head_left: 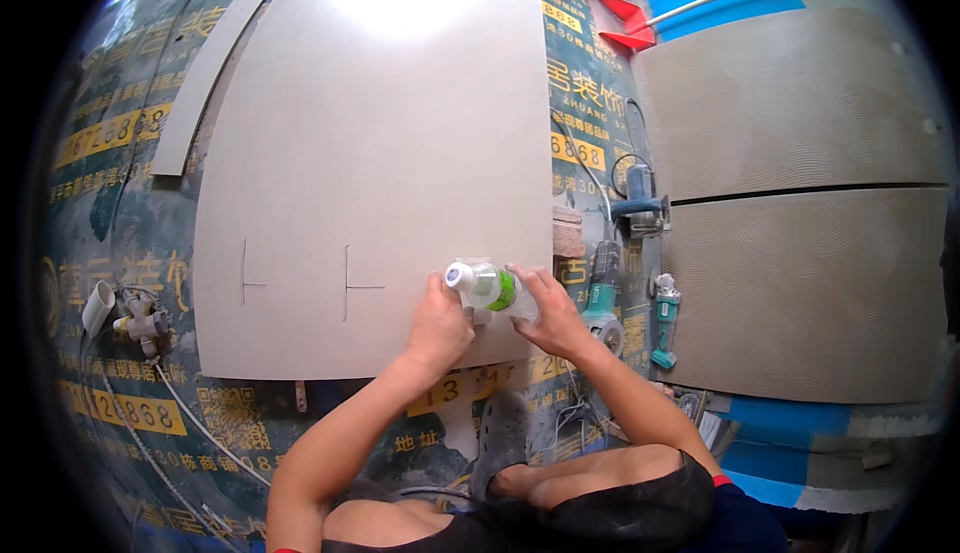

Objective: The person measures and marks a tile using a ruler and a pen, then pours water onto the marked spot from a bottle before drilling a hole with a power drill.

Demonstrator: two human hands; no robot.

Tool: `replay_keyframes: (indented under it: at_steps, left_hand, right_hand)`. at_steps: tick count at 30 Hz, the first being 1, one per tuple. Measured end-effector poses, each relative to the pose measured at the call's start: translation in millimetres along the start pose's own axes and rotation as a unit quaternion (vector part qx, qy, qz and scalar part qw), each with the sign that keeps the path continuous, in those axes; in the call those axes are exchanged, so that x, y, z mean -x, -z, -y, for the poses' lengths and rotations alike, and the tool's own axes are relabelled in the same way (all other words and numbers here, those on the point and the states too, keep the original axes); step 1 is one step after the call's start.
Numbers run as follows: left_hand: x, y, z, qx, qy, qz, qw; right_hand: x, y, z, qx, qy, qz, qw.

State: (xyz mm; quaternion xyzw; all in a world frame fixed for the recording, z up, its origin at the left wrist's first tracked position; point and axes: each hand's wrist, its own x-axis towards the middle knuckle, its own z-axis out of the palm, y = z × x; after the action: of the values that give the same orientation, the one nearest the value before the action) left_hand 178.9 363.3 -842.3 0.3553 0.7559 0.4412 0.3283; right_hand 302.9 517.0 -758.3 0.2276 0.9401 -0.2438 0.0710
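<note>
A clear plastic bottle [513,298] with a white cap and a green band lies tilted over the near right part of a large pale tile [380,173], its cap toward the left. My right hand [553,317] is closed around the bottle's right end. Beside the cap, my left hand [442,325] is closed, its fingertips partly hidden under the bottle; what they grip, if anything, does not show. A small pale piece shows beneath the bottle between my hands. Two dark T-shaped pencil marks [346,285] are on the tile left of my left hand.
Right of the tile lie a teal angle grinder [602,298], a blue power tool [640,198], another teal tool [667,321] and a reddish block [568,232]. Large brown-grey tiles [800,293] lie farther right. A narrow strip [195,103], a valve fitting [145,325] and cables are at left.
</note>
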Motion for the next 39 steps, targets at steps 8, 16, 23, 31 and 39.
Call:
replay_keyframes:
  at_steps: [8, 16, 23, 31, 39]
  left_hand:
    - [61.2, 13.6, 14.4, 0.256, 0.100, -0.124, 0.953]
    - [69.1, 15.3, 9.8, 0.154, 0.014, -0.086, 0.984]
    - [57.3, 1.6, 2.6, 0.130, -0.012, -0.039, 0.991]
    - [50.7, -9.6, 0.7, 0.156, -0.007, -0.007, 0.988]
    - [48.5, -6.3, 5.9, 0.136, -0.045, 0.010, 0.990]
  right_hand:
    - [-28.7, -9.9, 30.2, 0.117, 0.106, 0.001, 0.987]
    - [-27.3, -15.2, 43.1, 0.239, 0.151, -0.023, 0.959]
    - [-31.1, -13.7, 48.1, 0.231, 0.140, -0.029, 0.962]
    - [-38.1, -14.4, 47.2, 0.228, 0.170, -0.029, 0.958]
    - [-36.7, -19.9, 48.5, 0.264, 0.155, -0.019, 0.952]
